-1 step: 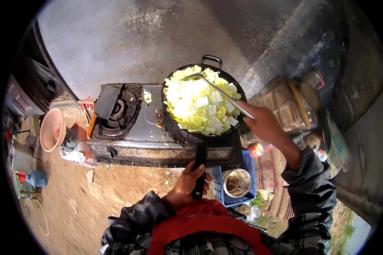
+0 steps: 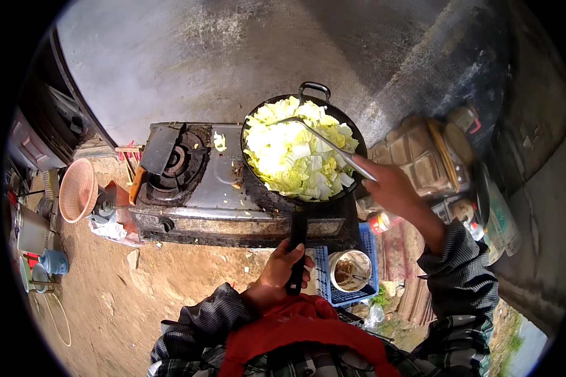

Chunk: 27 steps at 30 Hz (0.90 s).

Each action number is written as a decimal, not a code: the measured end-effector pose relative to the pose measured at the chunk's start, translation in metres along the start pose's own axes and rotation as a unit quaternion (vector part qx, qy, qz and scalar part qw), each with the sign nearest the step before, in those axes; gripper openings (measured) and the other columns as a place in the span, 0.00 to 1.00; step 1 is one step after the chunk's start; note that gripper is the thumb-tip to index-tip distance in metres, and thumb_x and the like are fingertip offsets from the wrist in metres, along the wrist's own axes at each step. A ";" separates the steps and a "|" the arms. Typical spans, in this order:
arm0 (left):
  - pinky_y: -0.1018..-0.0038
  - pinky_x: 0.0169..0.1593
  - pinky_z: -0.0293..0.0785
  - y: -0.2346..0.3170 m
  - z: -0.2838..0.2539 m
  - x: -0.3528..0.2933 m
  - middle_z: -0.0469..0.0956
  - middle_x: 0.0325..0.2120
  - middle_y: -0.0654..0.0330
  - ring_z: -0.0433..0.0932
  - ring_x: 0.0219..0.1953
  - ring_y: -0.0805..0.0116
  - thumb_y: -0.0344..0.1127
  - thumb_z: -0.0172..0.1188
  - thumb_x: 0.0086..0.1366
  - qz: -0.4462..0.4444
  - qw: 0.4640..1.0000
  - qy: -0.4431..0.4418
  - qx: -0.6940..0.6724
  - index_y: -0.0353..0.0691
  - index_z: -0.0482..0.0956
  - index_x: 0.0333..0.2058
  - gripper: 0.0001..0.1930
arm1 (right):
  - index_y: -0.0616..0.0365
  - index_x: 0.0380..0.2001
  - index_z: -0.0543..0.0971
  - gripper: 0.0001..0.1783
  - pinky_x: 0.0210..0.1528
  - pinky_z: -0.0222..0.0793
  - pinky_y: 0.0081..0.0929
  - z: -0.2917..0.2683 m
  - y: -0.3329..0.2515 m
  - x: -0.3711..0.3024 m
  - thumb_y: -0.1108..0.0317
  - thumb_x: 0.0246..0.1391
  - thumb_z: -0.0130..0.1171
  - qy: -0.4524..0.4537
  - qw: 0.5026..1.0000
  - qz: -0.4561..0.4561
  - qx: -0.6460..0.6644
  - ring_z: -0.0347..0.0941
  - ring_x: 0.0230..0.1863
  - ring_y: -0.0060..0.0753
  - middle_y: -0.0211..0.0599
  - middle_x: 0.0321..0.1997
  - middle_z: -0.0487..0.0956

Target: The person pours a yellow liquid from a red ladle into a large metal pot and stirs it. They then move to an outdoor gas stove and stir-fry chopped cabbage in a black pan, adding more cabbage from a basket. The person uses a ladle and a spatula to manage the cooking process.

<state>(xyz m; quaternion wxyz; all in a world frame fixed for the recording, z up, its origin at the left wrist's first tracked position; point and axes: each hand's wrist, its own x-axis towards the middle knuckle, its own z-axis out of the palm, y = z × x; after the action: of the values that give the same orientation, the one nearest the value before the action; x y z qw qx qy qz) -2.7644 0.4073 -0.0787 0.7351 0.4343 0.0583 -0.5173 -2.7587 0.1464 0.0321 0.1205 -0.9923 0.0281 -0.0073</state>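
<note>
A black wok (image 2: 357, 139) sits on the right side of a metal gas stove (image 2: 228, 182), heaped with chopped cabbage (image 2: 295, 157). Its long black handle points toward me, and my left hand (image 2: 282, 269) is closed around it. My right hand (image 2: 393, 188) grips a metal spatula (image 2: 331, 143), which slants from the right across the cabbage. The spatula's head lies among the leaves, mostly hidden. On the left burner rests a cleaver (image 2: 157, 151) with a wooden handle. One cabbage scrap (image 2: 219, 141) is on the stovetop between the burners.
Below the stove's right end stands a blue crate (image 2: 322, 270) with a white bucket (image 2: 350, 270). Plastic containers (image 2: 415, 157) and bottles crowd the right side. A pink basket (image 2: 78, 190) is at the left on the dirt floor. A grey wall (image 2: 233, 56) rises behind the stove.
The spatula and my right hand have shifted slightly toward me. My left hand keeps its hold on the wok handle.
</note>
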 end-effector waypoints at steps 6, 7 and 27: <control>0.74 0.16 0.66 -0.002 -0.001 0.000 0.71 0.25 0.59 0.70 0.16 0.70 0.40 0.45 0.67 0.014 1.000 -0.007 -0.020 0.44 0.59 0.41 0.09 | 0.46 0.60 0.61 0.32 0.38 0.68 0.41 0.015 0.010 -0.019 0.72 0.49 0.50 -0.001 1.000 -0.005 -0.006 0.72 0.33 0.50 0.48 0.31 0.76; 0.74 0.16 0.66 -0.001 0.000 0.000 0.72 0.25 0.59 0.70 0.16 0.70 0.40 0.45 0.67 0.015 1.000 -0.007 -0.018 0.44 0.59 0.41 0.10 | 0.46 0.60 0.62 0.32 0.38 0.68 0.40 0.010 0.009 -0.019 0.72 0.48 0.51 -0.006 1.000 0.006 0.001 0.72 0.33 0.50 0.48 0.32 0.76; 0.74 0.17 0.67 -0.005 -0.002 -0.006 0.73 0.25 0.57 0.71 0.17 0.68 0.41 0.48 0.66 0.018 0.998 0.052 -0.041 0.45 0.63 0.39 0.09 | 0.58 0.58 0.63 0.25 0.09 0.53 0.18 -0.041 0.123 0.045 0.69 0.56 0.46 -0.104 0.888 0.183 0.409 0.60 0.10 0.17 0.32 0.16 0.71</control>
<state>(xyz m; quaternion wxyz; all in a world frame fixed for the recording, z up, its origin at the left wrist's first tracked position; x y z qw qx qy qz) -2.7710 0.4124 -0.0795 0.7572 0.4315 0.1098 -0.4779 -2.7218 0.0146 0.0429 0.5173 -0.8272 0.1914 0.1074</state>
